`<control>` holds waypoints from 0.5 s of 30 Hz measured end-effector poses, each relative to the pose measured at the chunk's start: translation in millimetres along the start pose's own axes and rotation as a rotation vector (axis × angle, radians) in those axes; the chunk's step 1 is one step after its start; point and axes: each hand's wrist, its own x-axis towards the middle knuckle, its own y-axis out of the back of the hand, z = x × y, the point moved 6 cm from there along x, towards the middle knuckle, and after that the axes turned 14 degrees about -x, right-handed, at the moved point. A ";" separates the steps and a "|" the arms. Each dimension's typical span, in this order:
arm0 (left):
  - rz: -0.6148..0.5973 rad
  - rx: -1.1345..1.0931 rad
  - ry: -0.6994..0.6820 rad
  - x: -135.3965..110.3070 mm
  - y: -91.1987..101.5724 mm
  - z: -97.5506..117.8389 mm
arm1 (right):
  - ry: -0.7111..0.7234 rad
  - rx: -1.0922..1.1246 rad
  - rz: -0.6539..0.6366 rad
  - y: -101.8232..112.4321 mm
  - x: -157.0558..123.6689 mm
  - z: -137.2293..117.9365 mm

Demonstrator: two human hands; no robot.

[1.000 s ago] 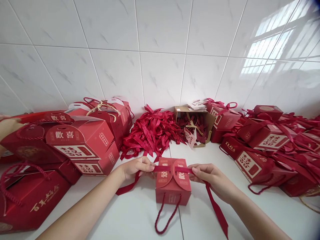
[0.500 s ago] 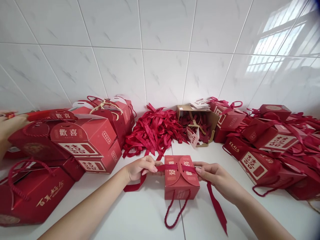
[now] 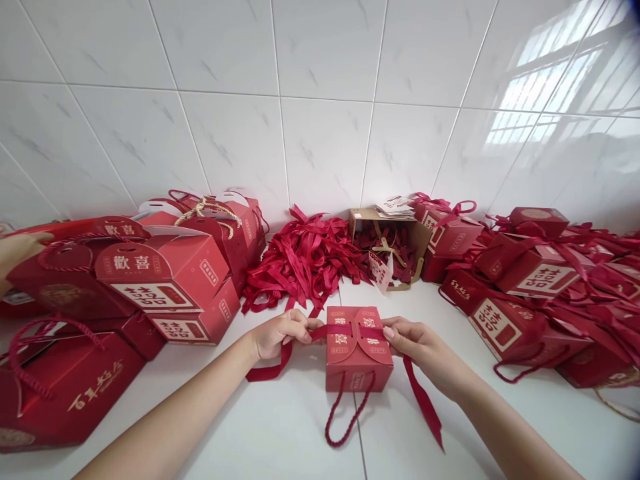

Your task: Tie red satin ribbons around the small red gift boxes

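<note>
A small red gift box [image 3: 359, 357] with gold lettering stands on the white tiled surface in front of me. Its rounded top flaps are folded together, and a dark red ribbon [image 3: 340, 329] runs through slots across them. To the left of the box, my left hand [image 3: 284, 331] pinches one side of the ribbon, with a loose tail hanging below. My right hand [image 3: 407, 339] grips the other side close against the box's right edge, its tail trailing down toward me. A twisted cord handle [image 3: 345, 437] droops from the front of the box.
Red boxes [image 3: 165, 267] are stacked at left, where another person's hand [image 3: 23, 253] touches one. A ribbon heap [image 3: 310, 257] and an open carton [image 3: 423, 243] of dark red pieces lie by the tiled wall. Ribbon-tied boxes [image 3: 543, 267] pile up at right.
My view has shifted slightly. My right hand has come in closer to the box's right edge along the ribbon; the left keeps its hold. The other person's hand has moved a little.
</note>
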 end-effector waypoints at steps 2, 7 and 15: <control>-0.023 0.005 0.005 1.3 -1.8 -1.4 | 0.000 -0.033 0.002 1.5 -0.4 -0.2; -0.130 0.063 0.086 3.7 -7.0 -9.8 | 0.015 -0.089 -0.058 5.5 -2.0 -5.1; -0.208 0.176 0.134 -1.0 1.6 -3.9 | -0.108 -0.324 -0.113 27.9 -1.4 12.8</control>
